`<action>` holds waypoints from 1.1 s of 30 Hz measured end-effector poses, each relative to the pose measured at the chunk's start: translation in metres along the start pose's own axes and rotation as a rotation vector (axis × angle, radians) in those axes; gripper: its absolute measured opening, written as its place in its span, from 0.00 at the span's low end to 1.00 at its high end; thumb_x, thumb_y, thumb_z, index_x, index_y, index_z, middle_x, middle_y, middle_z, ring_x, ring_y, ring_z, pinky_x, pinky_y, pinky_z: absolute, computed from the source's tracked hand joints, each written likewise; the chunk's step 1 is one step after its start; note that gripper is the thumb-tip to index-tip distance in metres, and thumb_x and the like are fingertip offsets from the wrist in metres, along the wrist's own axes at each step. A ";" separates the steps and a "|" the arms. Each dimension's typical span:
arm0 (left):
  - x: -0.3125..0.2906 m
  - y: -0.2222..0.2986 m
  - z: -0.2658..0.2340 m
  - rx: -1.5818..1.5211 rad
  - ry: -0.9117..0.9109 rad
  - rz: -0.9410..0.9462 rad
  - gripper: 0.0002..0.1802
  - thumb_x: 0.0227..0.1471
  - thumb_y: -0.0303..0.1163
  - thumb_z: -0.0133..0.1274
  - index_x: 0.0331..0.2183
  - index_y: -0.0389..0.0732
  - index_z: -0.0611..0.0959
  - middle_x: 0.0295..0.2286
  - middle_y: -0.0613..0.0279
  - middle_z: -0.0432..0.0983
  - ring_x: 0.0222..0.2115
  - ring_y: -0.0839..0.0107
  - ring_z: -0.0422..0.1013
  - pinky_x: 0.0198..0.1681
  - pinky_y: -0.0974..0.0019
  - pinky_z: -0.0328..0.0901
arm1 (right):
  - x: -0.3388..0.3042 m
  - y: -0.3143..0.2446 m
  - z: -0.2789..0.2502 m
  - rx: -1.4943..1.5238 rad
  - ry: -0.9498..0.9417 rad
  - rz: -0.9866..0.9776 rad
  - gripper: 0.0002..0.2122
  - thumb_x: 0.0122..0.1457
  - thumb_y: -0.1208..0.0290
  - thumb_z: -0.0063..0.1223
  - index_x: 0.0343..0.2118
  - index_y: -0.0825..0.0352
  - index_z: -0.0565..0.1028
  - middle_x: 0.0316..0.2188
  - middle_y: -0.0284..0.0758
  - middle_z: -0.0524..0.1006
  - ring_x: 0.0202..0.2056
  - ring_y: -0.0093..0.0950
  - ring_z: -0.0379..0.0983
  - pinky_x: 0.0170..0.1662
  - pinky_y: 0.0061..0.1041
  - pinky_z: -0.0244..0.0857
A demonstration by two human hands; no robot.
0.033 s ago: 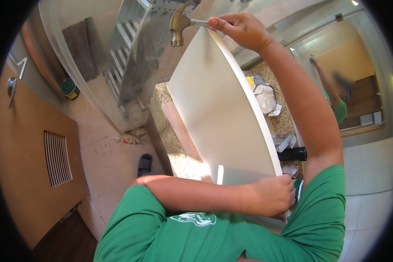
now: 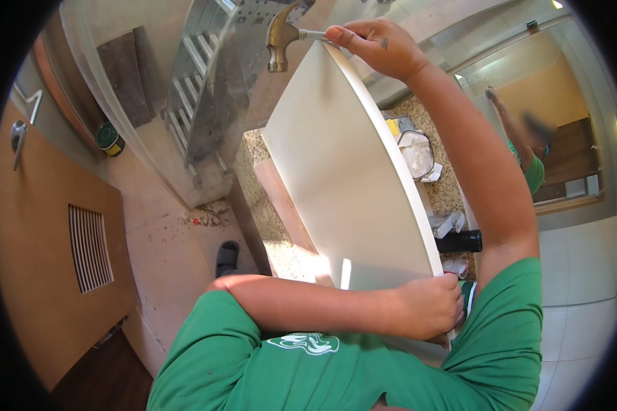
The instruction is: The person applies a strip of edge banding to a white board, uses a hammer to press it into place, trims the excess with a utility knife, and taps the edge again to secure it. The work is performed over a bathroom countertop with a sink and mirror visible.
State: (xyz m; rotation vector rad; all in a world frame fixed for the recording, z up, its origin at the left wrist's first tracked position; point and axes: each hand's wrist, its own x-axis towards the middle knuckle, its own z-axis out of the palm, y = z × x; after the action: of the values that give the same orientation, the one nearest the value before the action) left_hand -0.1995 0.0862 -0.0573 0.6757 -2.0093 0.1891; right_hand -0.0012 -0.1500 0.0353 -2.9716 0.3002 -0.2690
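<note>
A white panel [image 2: 343, 157] stands on edge, tilted, over a speckled stone counter [image 2: 257, 147]. My left forearm crosses in front of my green shirt, and my left hand [image 2: 428, 305] is closed round the panel's near right corner; its fingertips are partly hidden. At the panel's far top corner, my right hand [image 2: 380, 46] grips a claw hammer [image 2: 279, 41] by its handle. The metal head points left, just past that corner. Most of the handle is hidden in my fist. A pinkish board [image 2: 284, 205] lies on the counter beside the panel's lower edge.
Behind the panel, the counter holds a container with white contents [image 2: 416, 154], a black cylinder [image 2: 459, 241] and clear plastic cups [image 2: 454, 266]. A mirror [image 2: 555, 89] is at right. Left are a wooden door [image 2: 41, 226], glass, a ladder [image 2: 192, 89], a bucket [image 2: 110, 139] and floor debris [image 2: 209, 216].
</note>
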 end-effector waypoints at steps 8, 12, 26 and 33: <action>-0.004 0.001 0.002 0.021 -0.007 -0.010 0.26 0.50 0.58 0.53 0.28 0.42 0.80 0.26 0.63 0.72 0.30 0.65 0.69 0.36 0.64 0.59 | 0.005 0.004 0.010 0.006 0.018 -0.036 0.31 0.65 0.34 0.48 0.39 0.62 0.87 0.22 0.30 0.78 0.27 0.21 0.71 0.34 0.25 0.66; -0.004 0.003 0.004 0.063 0.040 -0.026 0.25 0.50 0.57 0.53 0.28 0.42 0.80 0.26 0.63 0.73 0.30 0.65 0.70 0.37 0.64 0.59 | 0.003 0.006 0.013 0.104 0.013 -0.015 0.38 0.57 0.23 0.44 0.38 0.59 0.88 0.26 0.38 0.82 0.30 0.32 0.78 0.36 0.32 0.70; 0.002 -0.003 -0.006 0.008 -0.038 -0.030 0.25 0.50 0.60 0.56 0.25 0.46 0.79 0.24 0.66 0.71 0.29 0.67 0.69 0.36 0.64 0.59 | -0.103 -0.027 -0.015 0.189 -0.161 -0.037 0.35 0.67 0.32 0.40 0.27 0.62 0.85 0.16 0.36 0.75 0.21 0.31 0.72 0.27 0.31 0.65; 0.003 -0.004 -0.007 0.047 -0.020 -0.031 0.29 0.52 0.64 0.54 0.23 0.47 0.77 0.23 0.67 0.69 0.28 0.67 0.68 0.35 0.65 0.60 | -0.147 -0.034 -0.021 0.225 -0.169 0.032 0.34 0.67 0.34 0.41 0.21 0.63 0.78 0.14 0.33 0.70 0.18 0.28 0.66 0.25 0.30 0.61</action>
State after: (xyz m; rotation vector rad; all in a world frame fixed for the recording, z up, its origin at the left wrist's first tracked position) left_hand -0.1932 0.0851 -0.0516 0.7409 -2.0176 0.2129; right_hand -0.1410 -0.0891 0.0373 -2.7419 0.2767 -0.0428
